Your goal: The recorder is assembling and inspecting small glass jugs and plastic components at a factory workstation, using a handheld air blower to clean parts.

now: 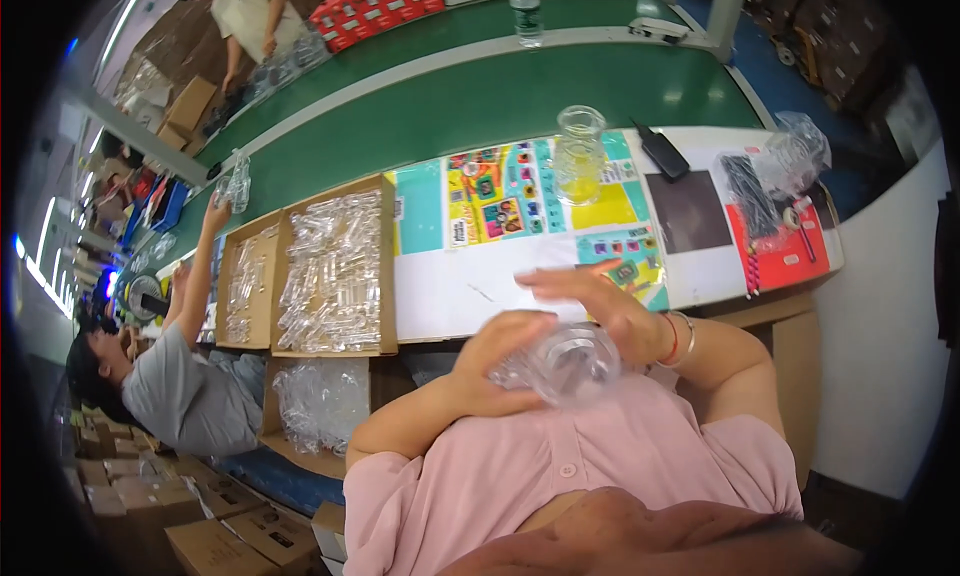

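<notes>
Lower centre: one clear jar (578, 368), in front of the pink shirt (620, 431). Left hand (500, 366): fingers grasping the jar. Right hand (605, 306): fingers extended, unclenched, beside the jar; contact cannot be determined. Centre: one white tabletop (440, 301), partly covered with coloured printed sheets (495, 196). Left of centre: two cardboard trays (387, 266) of clear tubes (330, 271), too many to count. Right of centre: one upright vase (580, 161). Beyond: green work surface (450, 126). Upper centre: one bottle (527, 16). Upper left: stacked red boxes (370, 8).
</notes>
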A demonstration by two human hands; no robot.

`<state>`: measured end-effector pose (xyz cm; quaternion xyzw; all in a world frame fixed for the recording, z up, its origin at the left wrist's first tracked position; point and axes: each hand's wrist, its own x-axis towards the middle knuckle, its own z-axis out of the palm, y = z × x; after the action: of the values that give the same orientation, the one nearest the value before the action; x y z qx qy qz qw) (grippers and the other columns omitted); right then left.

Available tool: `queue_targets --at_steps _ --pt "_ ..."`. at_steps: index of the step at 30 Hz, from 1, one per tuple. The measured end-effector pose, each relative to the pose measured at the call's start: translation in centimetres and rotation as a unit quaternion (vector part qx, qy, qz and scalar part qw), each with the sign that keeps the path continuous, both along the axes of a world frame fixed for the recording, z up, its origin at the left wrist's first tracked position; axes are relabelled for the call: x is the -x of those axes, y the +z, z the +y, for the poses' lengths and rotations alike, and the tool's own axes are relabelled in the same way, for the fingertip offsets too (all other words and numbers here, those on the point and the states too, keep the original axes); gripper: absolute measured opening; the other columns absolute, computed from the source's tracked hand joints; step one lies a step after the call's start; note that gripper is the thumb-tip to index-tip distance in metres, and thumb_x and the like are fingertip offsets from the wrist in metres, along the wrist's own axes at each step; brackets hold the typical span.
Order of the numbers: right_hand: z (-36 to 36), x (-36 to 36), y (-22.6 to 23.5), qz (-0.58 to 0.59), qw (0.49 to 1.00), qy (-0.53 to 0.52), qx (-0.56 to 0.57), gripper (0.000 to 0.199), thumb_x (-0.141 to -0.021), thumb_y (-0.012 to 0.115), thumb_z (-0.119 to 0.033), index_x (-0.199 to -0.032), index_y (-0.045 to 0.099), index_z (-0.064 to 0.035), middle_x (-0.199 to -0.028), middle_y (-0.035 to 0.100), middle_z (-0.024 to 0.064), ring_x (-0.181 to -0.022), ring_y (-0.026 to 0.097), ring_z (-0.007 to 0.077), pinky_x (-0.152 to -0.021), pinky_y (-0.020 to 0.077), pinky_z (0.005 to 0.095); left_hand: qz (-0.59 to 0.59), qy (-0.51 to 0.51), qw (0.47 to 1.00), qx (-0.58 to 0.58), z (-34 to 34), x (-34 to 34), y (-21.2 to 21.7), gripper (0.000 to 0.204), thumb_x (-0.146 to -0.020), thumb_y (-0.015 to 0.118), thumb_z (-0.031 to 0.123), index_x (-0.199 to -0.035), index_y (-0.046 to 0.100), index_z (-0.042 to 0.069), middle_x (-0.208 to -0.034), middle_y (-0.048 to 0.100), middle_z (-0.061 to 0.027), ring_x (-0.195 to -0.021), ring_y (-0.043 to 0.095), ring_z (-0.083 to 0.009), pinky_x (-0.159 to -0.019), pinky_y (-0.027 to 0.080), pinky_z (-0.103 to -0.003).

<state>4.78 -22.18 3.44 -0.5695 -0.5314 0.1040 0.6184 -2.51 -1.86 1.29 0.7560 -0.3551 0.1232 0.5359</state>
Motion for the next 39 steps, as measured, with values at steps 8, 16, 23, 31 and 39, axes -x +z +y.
queue_targets --at_steps 8,16,23,31,39 --pt "-1.2 4.5 -2.8 -0.069 0.993 0.083 -0.051 0.062 -0.091 0.023 -0.048 -0.121 0.044 0.0021 -0.12 0.049 0.0185 -0.114 0.044 0.0364 -0.097 0.0322 0.0452 -0.072 -0.161 0.982 -0.073 -0.4 2.3 -0.7 0.069 -0.058 0.08 0.027 -0.118 0.049 0.01 -0.115 0.052 -0.0125 -0.102 0.051 -0.032 -0.09 0.038 -0.043" --pt "3.2 -1.5 0.0 0.481 0.875 0.049 0.007 0.06 -0.093 0.019 -0.047 -0.128 0.036 -0.0027 -0.124 0.046 0.0116 -0.108 0.049 0.0221 -0.094 0.037 0.0367 0.407 0.076 0.892 0.18 0.9 -1.1 0.0 0.084 -0.061 0.08 0.02 -0.128 0.032 0.002 -0.114 0.051 -0.0083 -0.105 0.05 -0.0181 -0.089 0.041 -0.032" --pt "1.5 -5.1 -1.7 0.187 0.975 -0.113 -0.038 0.038 -0.087 0.04 -0.027 -0.114 0.045 -0.0009 -0.114 0.052 0.0111 -0.107 0.049 0.0228 -0.1 0.0298 0.0427 0.287 0.111 0.909 0.282 1.1 -2.4 0.4 0.088 -0.061 0.081 0.02 -0.128 0.029 -0.002 -0.116 0.049 -0.0123 -0.106 0.051 -0.0207 -0.088 0.043 -0.032" --pt "1.8 -4.4 -1.8 -0.239 0.927 -0.29 0.025 0.042 -0.063 0.059 -0.002 -0.102 0.05 -0.0103 -0.098 0.062 0.0055 -0.094 0.057 0.0219 -0.1 0.0248 0.0535 -0.142 0.109 0.983 -0.036 2.7 -4.3 -0.2 0.062 -0.068 0.07 0.008 -0.121 0.039 0.004 -0.115 0.052 -0.0179 -0.105 0.053 -0.0327 -0.088 0.044 -0.041" --pt "2.3 -5.5 -2.5 -0.285 0.922 -0.261 0.016 0.042 -0.065 0.064 -0.005 -0.103 0.047 -0.0116 -0.103 0.061 0.0052 -0.094 0.057 0.0222 -0.098 0.0269 0.0544 -0.265 0.092 0.954 -0.108 3.6 -4.7 -0.5 0.04 -0.073 0.06 0.004 -0.11 0.046 0.007 -0.113 0.053 -0.0181 -0.104 0.053 -0.0375 -0.09 0.042 -0.047"
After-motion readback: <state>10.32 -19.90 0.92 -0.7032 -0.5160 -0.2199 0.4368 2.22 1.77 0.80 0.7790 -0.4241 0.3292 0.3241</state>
